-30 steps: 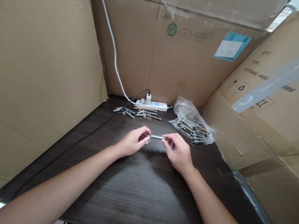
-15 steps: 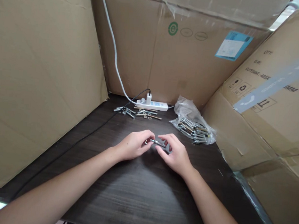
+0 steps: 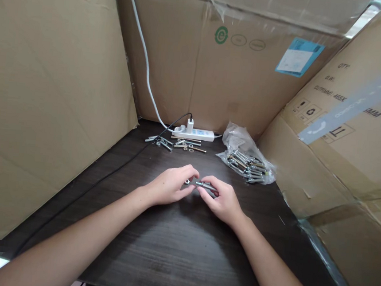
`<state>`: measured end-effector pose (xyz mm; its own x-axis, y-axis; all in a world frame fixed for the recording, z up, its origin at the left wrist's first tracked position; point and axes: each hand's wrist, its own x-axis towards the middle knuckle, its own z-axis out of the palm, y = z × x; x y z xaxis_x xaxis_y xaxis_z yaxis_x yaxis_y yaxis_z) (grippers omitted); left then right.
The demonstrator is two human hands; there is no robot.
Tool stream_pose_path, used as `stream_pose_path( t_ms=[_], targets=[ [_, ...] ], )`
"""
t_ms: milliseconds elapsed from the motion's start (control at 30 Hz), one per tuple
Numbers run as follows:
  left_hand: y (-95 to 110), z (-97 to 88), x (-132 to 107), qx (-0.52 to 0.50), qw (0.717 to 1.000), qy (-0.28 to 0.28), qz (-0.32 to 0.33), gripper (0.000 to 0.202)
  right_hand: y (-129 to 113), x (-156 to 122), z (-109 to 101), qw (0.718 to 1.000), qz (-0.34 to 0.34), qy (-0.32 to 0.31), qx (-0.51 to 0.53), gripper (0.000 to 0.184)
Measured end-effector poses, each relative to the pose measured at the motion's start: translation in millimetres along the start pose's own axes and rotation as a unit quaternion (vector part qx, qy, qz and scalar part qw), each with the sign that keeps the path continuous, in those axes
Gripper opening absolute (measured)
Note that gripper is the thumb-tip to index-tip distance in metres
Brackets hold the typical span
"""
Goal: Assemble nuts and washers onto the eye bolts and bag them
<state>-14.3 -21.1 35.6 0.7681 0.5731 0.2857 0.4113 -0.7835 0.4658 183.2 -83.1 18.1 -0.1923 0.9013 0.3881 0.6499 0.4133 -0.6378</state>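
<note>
My right hand [image 3: 222, 197] grips a silver sleeve anchor bolt [image 3: 208, 187] between thumb and fingers, its threaded end pointing left. Just left of that end is my left hand [image 3: 175, 184], its thumb and curved index finger apart, with nothing pinched at their tips. A shiny nut [image 3: 187, 182] shows in the gap between that thumb and finger. I cannot tell whether it lies on the table or rests against the hidden fingers.
Loose bolts, nuts and washers [image 3: 165, 145] lie before a white power strip [image 3: 201, 135]. To the right sits a clear plastic bag [image 3: 240, 140] of anchor bolts. Cardboard boxes [image 3: 170, 70] wall the dark table [image 3: 183, 258]. A black cable [image 3: 107, 176] crosses the left side.
The left fingertips have come off the bolt's end and parted. My right hand has closed around the bolt, which sits slightly farther right.
</note>
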Motion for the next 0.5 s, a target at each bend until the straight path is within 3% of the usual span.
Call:
stream_pose_path(
  t_ms=[200,500],
  targets=[
    [-17,6.1,1,0.053,0.997,0.001,-0.054,0.017,6,1,0,0.998,0.055,0.016,-0.017,0.017],
    [-23,14.2,2,0.085,0.996,-0.026,-0.024,0.019,3,2,-3,0.998,0.054,0.021,-0.036,0.017]
  ],
)
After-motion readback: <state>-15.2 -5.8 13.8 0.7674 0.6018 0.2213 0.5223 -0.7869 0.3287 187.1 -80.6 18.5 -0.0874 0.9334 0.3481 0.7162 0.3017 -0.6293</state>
